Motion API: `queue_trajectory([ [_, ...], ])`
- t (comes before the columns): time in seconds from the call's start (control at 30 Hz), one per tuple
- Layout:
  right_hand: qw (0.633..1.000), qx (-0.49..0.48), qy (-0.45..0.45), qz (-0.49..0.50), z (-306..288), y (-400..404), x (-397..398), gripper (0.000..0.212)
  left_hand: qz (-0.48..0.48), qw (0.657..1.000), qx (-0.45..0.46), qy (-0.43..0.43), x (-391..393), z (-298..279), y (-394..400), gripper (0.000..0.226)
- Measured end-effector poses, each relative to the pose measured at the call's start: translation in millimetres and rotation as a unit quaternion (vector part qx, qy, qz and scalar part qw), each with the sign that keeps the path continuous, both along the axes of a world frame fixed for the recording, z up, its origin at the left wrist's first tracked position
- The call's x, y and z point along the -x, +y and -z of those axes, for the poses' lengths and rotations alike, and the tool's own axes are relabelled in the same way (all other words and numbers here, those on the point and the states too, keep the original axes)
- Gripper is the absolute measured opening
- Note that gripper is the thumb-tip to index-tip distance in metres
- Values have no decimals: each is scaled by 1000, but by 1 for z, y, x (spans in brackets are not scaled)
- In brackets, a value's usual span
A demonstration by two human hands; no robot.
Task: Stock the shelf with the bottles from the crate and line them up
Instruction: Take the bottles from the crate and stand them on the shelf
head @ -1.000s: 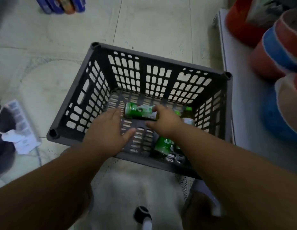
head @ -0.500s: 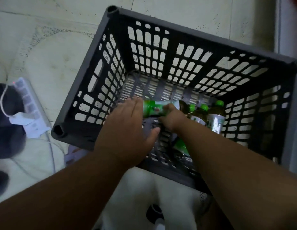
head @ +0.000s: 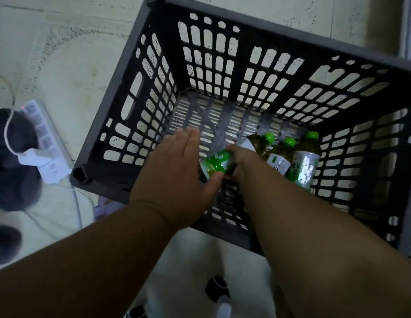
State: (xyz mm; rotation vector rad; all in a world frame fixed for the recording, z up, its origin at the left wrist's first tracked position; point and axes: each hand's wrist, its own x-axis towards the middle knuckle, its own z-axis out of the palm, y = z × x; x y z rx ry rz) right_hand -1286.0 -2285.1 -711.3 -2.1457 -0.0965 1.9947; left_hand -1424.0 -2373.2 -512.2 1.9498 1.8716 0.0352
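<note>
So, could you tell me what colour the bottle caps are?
Bright green caps, clearest in the head view.

Right hand (head: pixel 240 165) curled in grip; left hand (head: pixel 177 177) flat, fingers extended.

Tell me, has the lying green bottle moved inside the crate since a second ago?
Yes. The green bottle has swung from lying across the crate floor toward the near wall, now gripped by the right hand.

Two bare forearms, no sleeves, left hand (head: pixel 177 177) and right hand (head: pixel 242 165) ungloved, no rings or watch
</note>
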Motion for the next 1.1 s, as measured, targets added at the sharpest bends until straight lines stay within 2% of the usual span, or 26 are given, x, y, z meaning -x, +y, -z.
queue_trajectory([
  [0.07,995,-70,-70,-17,-25,-3,-3,73,2,1000,-1,1,1,0,0,86],
  [0.1,989,-117,-86,-34,-35,-3,-6,65,3,1000,-2,7,1,-1,0,85],
  [0.2,968,-235,-47,-78,-84,-2,-11,39,2,1000,-13,21,0,-2,0,84],
  [0.37,938,-325,-22,-118,-186,-5,-31,53,-8,1000,-25,11,0,-15,-5,91],
  [0.53,885,-421,-94,-177,-285,-45,-56,52,2,998,-52,-32,-6,-53,-20,96],
  [0.7,847,-509,-114,-106,-364,-103,-74,46,81,985,-129,-76,-30,-127,-55,95],
  [0.9,796,-585,-152,-39,-446,-190,-125,40,148,964,-142,-168,-78,-206,-105,96],
  [1.03,750,-623,-221,-12,-494,-244,-161,69,228,938,-134,-224,-125,-245,-128,101],
  [1.1,725,-638,-260,19,-510,-268,-175,65,267,922,-139,-242,-147,-262,-139,104],
])
